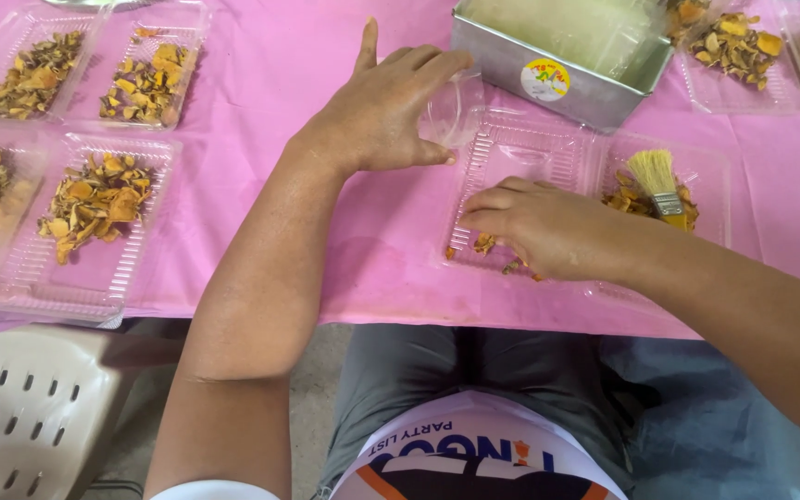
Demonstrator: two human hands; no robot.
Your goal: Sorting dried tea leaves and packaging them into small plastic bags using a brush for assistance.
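My left hand (383, 109) grips a small clear plastic cup (456, 109) at the upper left corner of an open clear clamshell tray (525, 153) on the pink tablecloth. My right hand (548, 227) rests in the tray's front part, fingers curled over a few orange-brown dried pieces (483, 245). Whether it pinches any is hidden. In the tray's right half lie more dried pieces (627, 199) with a small brush (657, 181) on top.
A metal tin (548, 65) with clear plastic inside stands behind the tray. Filled clear trays of dried pieces sit at the left (94, 199) (150, 79) (30, 74) and at the back right (738, 46). A white perforated plastic chair (25, 407) stands at the lower left.
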